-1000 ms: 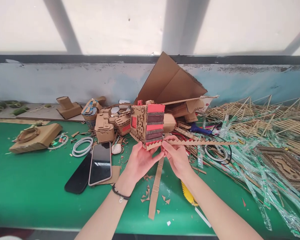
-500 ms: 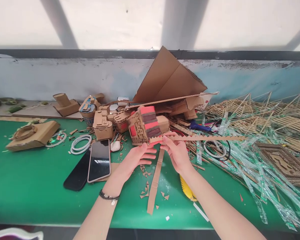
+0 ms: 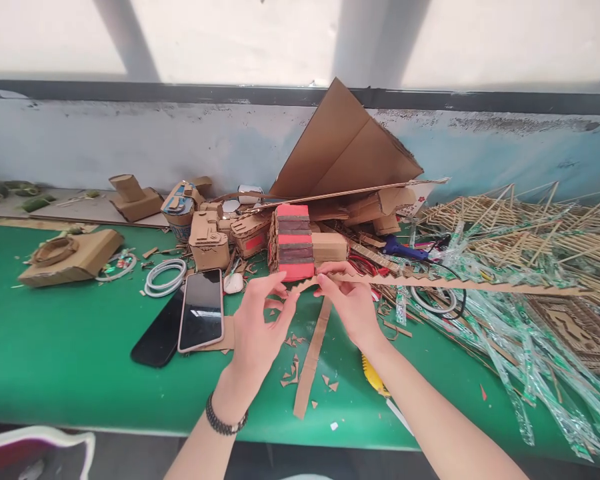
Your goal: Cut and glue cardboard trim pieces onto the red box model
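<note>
My right hand [image 3: 353,303] pinches a long cardboard strip [image 3: 430,283] with a saw-toothed upper edge, close to its left end. The strip runs far out to the right. At that left end, the thumb and fingers of my left hand [image 3: 263,317] are closed on the strip's tip. Just behind both hands rests a small cardboard model [image 3: 295,243] with red and dark brown stripes; neither hand is on it. A plain cardboard strip [image 3: 313,360] lies flat below the hands, among small triangular scraps [image 3: 294,370].
Two phones [image 3: 200,310] [image 3: 157,333] lie left, near a coiled white cable [image 3: 165,278]. Cardboard models [image 3: 210,243] and a large cardboard sheet [image 3: 347,147] stand behind. A yellow cutter [image 3: 374,377] sits by my right forearm. Plastic-wrapped sticks [image 3: 520,347] and a blue-handled tool [image 3: 405,250] are right.
The striped model, tilted above my left hand before, now rests behind the hands. My left hand has turned and closed on the toothed strip's end. The strip has shifted right.
</note>
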Motion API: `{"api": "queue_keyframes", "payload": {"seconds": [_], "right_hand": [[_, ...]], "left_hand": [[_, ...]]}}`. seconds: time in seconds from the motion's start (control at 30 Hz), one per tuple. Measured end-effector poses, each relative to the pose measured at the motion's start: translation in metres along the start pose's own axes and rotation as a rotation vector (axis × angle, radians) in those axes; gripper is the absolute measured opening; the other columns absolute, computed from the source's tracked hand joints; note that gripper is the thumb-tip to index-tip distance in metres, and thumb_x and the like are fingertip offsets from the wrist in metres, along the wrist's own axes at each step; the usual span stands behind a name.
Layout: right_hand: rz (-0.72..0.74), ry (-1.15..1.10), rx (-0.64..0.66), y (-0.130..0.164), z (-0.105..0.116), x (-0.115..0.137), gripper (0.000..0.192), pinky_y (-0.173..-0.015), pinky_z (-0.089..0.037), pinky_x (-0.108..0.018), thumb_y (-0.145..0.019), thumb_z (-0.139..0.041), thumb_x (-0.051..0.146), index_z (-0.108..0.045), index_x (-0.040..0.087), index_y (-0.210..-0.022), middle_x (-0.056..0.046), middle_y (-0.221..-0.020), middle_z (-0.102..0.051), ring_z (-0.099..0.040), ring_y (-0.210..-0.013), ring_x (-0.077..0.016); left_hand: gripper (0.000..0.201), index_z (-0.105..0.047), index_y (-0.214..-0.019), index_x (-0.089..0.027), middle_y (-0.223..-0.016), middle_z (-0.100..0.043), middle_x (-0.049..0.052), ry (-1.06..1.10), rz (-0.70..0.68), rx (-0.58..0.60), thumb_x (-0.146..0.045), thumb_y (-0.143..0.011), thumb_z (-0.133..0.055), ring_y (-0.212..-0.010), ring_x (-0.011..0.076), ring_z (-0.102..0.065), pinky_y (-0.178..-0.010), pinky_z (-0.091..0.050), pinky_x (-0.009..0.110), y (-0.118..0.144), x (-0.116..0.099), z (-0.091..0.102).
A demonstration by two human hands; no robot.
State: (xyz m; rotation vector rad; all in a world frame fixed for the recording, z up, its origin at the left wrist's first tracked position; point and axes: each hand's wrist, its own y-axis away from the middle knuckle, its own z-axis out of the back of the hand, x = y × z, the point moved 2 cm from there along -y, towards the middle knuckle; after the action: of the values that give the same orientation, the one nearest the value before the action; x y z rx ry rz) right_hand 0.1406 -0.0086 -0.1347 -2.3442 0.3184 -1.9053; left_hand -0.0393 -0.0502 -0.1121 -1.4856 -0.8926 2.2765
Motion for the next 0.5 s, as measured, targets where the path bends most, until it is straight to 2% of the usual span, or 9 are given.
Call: {"api": "queue_keyframes", "payload": {"seconds": [0.1,0.17,0.27,0.33,0.4,0.5], "right_hand": [[0.008,0.002,0.024,0.000,0.000,0.000,0.023,-0.069,-0.069,-0.028,-0.088,-0.084,0.046,-0.078,0.025,-0.096,-0.004,-0.111,-0.069,-0.067,-0.096,-0.0183],[0.005,-0.004,0.026,-0.001,0.001,0.001,0.024,-0.069,-0.069,-0.028,-0.088,-0.084,0.047,-0.078,0.025,-0.095,-0.005,-0.114,-0.070,-0.068,-0.099,-0.0190],[-0.039,-0.039,0.026,-0.002,0.003,0.001,0.026,-0.068,-0.069,-0.028,-0.087,-0.085,0.047,-0.078,0.024,-0.096,-0.005,-0.118,-0.070,-0.071,-0.095,-0.0178],[-0.075,-0.066,0.039,-0.003,0.004,0.002,0.027,-0.068,-0.069,-0.028,-0.087,-0.085,0.047,-0.077,0.024,-0.098,-0.004,-0.120,-0.070,-0.072,-0.091,-0.0165],[-0.093,-0.081,0.052,-0.004,0.004,0.002,0.027,-0.069,-0.069,-0.028,-0.086,-0.085,0.047,-0.077,0.024,-0.098,-0.004,-0.121,-0.070,-0.073,-0.090,-0.0160],[-0.111,-0.093,0.059,-0.005,0.004,0.003,0.027,-0.068,-0.068,-0.027,-0.086,-0.086,0.047,-0.076,0.024,-0.097,-0.004,-0.121,-0.071,-0.073,-0.089,-0.0156]], "left_hand": [[0.038,-0.061,-0.135,-0.029,-0.115,-0.064,0.006,-0.040,-0.040,-0.075,-0.031,-0.099,-0.074,-0.083,0.0135,-0.070,-0.064,-0.063,0.024,-0.004,0.016,0.002],[0.043,-0.062,-0.137,-0.029,-0.129,-0.063,0.010,-0.106,-0.095,-0.087,-0.034,-0.097,-0.077,-0.093,0.0168,-0.071,-0.070,-0.066,0.029,-0.011,0.025,0.006],[0.044,-0.064,-0.140,-0.031,-0.135,-0.066,0.011,-0.185,-0.158,0.022,-0.036,-0.097,-0.076,-0.108,0.0221,-0.072,-0.087,-0.067,0.036,-0.022,0.032,0.008],[0.040,-0.066,-0.139,-0.032,-0.131,-0.070,0.009,-0.221,-0.197,0.058,-0.034,-0.100,-0.073,-0.103,0.0213,-0.075,-0.092,-0.066,0.037,-0.028,0.031,0.008],[0.034,-0.069,-0.136,-0.032,-0.126,-0.073,0.008,-0.253,-0.238,0.037,-0.031,-0.102,-0.070,-0.093,0.0188,-0.076,-0.094,-0.064,0.037,-0.034,0.028,0.007],[0.022,-0.074,-0.123,-0.029,-0.118,-0.075,0.005,-0.261,-0.274,0.007,-0.031,-0.101,-0.072,-0.082,0.0154,-0.074,-0.089,-0.064,0.033,-0.041,0.025,0.007]]}}
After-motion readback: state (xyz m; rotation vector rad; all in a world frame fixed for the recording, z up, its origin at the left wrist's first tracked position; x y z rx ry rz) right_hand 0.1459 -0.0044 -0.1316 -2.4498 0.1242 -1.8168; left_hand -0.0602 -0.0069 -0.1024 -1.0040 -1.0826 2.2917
